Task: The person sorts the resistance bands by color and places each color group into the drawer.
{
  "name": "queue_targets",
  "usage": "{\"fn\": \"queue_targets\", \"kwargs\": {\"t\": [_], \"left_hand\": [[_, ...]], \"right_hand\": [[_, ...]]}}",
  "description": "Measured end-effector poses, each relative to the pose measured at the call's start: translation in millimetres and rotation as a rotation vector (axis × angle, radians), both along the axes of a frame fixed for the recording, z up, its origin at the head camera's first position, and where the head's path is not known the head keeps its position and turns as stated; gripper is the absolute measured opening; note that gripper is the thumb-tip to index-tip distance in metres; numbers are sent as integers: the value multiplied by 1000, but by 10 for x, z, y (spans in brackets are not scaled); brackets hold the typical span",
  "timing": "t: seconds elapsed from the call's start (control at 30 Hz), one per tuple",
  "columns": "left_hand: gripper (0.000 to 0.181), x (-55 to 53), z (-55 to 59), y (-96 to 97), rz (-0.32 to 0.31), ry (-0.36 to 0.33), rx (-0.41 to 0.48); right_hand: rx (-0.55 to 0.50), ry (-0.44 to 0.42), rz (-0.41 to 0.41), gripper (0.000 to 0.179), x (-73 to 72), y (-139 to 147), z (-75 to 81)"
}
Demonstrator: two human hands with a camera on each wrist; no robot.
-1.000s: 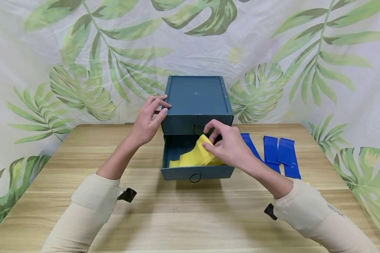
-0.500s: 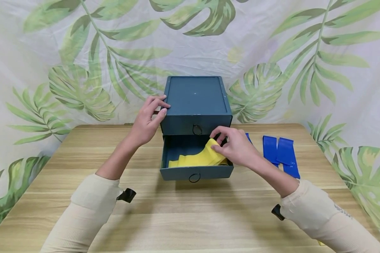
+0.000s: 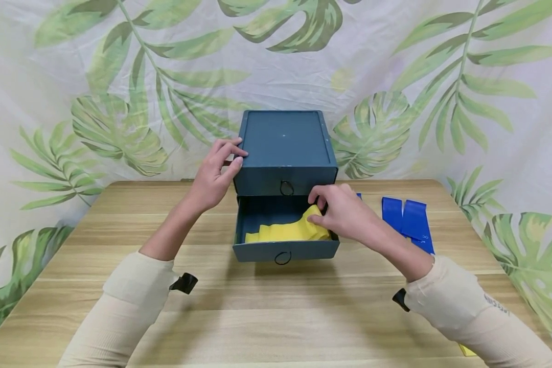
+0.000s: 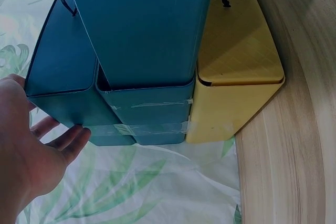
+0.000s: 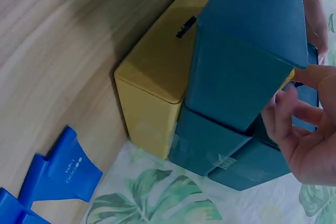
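Note:
A dark blue drawer unit stands at the table's back, its middle drawer pulled out toward me. My left hand rests its fingers on the unit's top left edge; in the left wrist view those fingers lie fairly straight against its side. Inside the drawer lies a folded yellow resistance band, its right end raised in a loop. My right hand pinches that end between thumb and curled fingers at the drawer's right side. The right wrist view hides most of the band behind the drawer wall.
Beneath the blue drawers sits a yellow drawer, closed. Blue resistance bands lie on the wooden table to the right. Some yellow material peeks out under the right sleeve. A leaf-print cloth hangs behind.
My right hand has moved right and slightly down, bringing the yellow band's raised end lower, toward the drawer's right side. The left hand stays on the unit.

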State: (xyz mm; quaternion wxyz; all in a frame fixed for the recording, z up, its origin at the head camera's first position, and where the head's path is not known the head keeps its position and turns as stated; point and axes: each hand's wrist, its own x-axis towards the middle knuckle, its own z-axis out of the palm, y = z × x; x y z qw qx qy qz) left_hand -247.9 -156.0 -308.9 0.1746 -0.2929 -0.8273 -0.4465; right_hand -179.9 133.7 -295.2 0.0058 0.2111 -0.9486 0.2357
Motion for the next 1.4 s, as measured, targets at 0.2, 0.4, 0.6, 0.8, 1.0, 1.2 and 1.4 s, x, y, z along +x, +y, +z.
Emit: {"fn": "queue_targets", "kwargs": {"t": [0.2, 0.4, 0.6, 0.8, 1.0, 1.2, 1.4], "left_hand": [[26, -4, 16, 4, -3, 4, -7], [26, 1, 20, 0, 2, 6, -7], [26, 4, 5, -7, 4, 3, -2], [25, 5, -1, -8, 2, 7, -3], [26, 10, 4, -2, 2, 5, -3], [26, 13, 2, -2, 2, 3, -8], [26, 15, -1, -4, 0, -1, -5]], "right_hand": [[66, -37, 23, 21, -30, 78, 40], [10, -67, 44, 16, -42, 211, 79], [-101, -78, 109, 14, -53, 451, 92], [-219, -153, 248, 15, -105, 871, 35], [-166, -213, 261, 12, -155, 1340, -111], [-52, -344, 230, 7, -167, 1746, -297], [62, -515, 178, 11, -150, 1992, -436]]}}
